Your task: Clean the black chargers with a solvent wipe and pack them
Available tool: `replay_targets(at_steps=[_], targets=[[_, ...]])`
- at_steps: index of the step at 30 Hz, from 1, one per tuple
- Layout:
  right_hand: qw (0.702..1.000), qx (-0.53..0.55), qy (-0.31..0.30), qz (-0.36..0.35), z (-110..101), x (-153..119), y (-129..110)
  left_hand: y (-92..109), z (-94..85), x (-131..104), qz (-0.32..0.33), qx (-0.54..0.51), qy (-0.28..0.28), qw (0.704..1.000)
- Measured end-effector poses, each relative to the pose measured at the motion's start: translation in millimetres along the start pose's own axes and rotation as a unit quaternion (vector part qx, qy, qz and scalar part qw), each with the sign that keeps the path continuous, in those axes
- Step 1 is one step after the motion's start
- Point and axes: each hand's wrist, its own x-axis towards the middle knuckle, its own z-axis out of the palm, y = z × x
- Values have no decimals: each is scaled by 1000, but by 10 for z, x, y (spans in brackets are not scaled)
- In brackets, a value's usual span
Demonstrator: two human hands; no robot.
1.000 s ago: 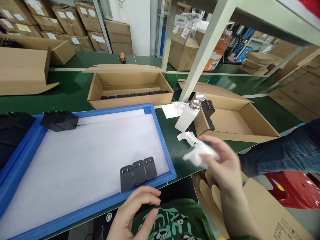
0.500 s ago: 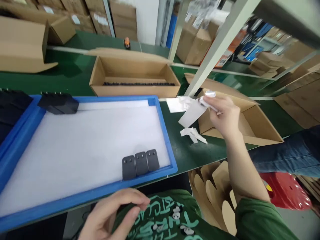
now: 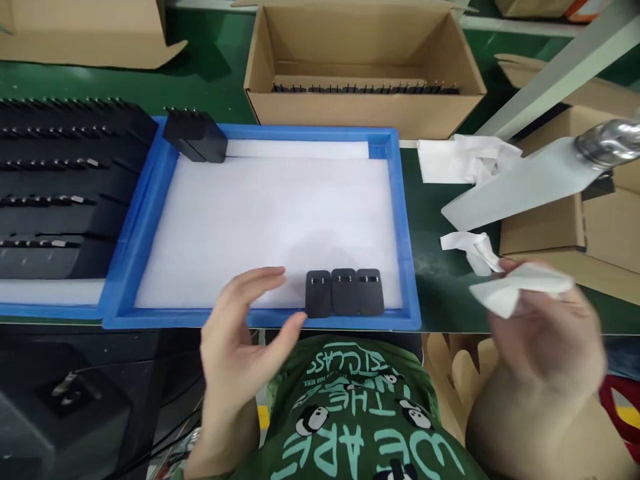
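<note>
My left hand (image 3: 245, 333) is open over the front edge of the blue tray (image 3: 406, 247), its thumb close to three black adapters (image 3: 344, 293) with metal pins. A white wipe (image 3: 520, 285) is held in my right hand (image 3: 555, 327), right of the tray. Just beyond it lies a crumpled white tissue (image 3: 473, 248). Behind that, a translucent white bottle (image 3: 525, 187) with a shiny metal top stands near more tissues (image 3: 450, 160). A few black adapters (image 3: 196, 137) stand at the tray's back left corner.
Rows of black adapters (image 3: 60, 173) fill another tray at the left. An open cardboard box (image 3: 365, 113) behind the tray holds a row of adapters. Another open box (image 3: 543, 220) stands at the right, beside a slanting pale post (image 3: 565, 70).
My right hand has left the bottle and come nearer, now with a wipe. My left hand has moved up to the tray edge and spread open. The view has shifted.
</note>
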Motion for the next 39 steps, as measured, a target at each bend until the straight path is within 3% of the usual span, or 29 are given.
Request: replay_targets(at_steps=[4,6,10,12,16,18,21,24,26,28,31,35,39], targets=[[989,88,-19,119,284,-115,192,108,128,24,167,67,-116,977],[977,124,-35,171,393,-109,170,141,195,6,193,88,-149,966],[948,198,-64,239,526,-103,40,102,299,-26,123,145,-32,981],[947,202,-65,243,559,-105,-4,83,320,-11,147,154,-39,976],[954,182,-58,231,588,-86,-35,106,315,96,296,112,-217,923],[961,160,-56,217,597,-53,-41,107,313,156,330,110,-261,901],[975,121,-55,180,605,37,-68,65,335,200,334,122,-259,898],[991,79,-58,90,652,191,-160,17,379,192,321,122,-254,904],[993,19,-120,4,753,330,-270,1,418,181,315,112,-236,912],[964,-51,-244,-93,930,474,-399,-5,463,178,305,103,-202,925],[880,-84,-424,-197,1297,639,-545,-9,520,185,288,85,-163,940],[789,-112,-564,-216,1727,730,-575,-27,543,188,268,46,-162,949],[699,-170,-663,-208,1821,802,-593,-51,535,167,261,18,-164,951]])
